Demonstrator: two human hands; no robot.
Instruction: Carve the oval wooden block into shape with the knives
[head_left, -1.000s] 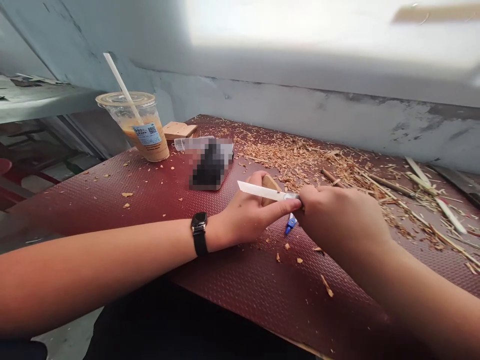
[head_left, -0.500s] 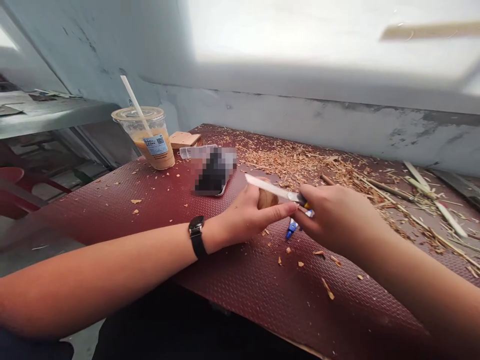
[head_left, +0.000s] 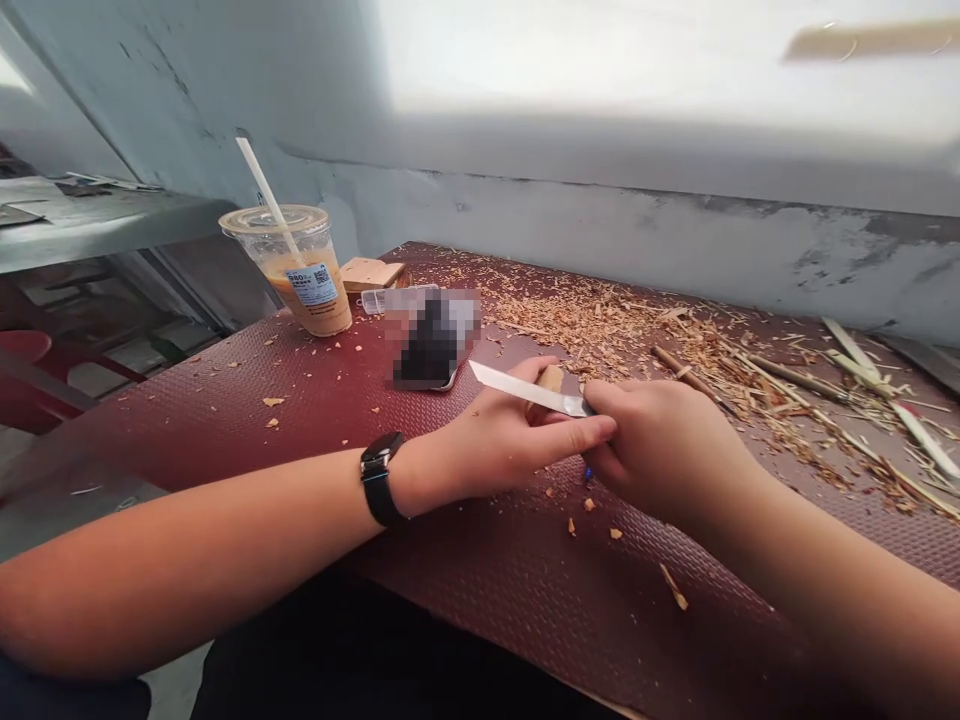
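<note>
My left hand (head_left: 499, 435), with a black watch on its wrist, is closed around a small piece of wood (head_left: 551, 379). Most of that wood is hidden by my fingers and the blade. In my right hand (head_left: 660, 435) is a utility knife (head_left: 525, 388), its long flat blade pointing left across the wood and over my left fingers. The handle is mostly covered by my right fist. My left thumb reaches out to the right hand's fingers, just below the blade's base. A bit of a blue marker (head_left: 588, 474) shows beneath my right hand.
Wood shavings (head_left: 600, 318) litter the dark red table (head_left: 480, 560). At the left stands a plastic cup of drink (head_left: 311, 290) with a straw. A blurred phone (head_left: 431, 345), a clear case (head_left: 397, 297) and wood blocks (head_left: 371, 274) lie near it. Sticks (head_left: 795, 380) lie at right.
The knife blade has turned to lie flatter and its tip has shifted slightly left and down. More of the blue marker is now covered by my right hand.
</note>
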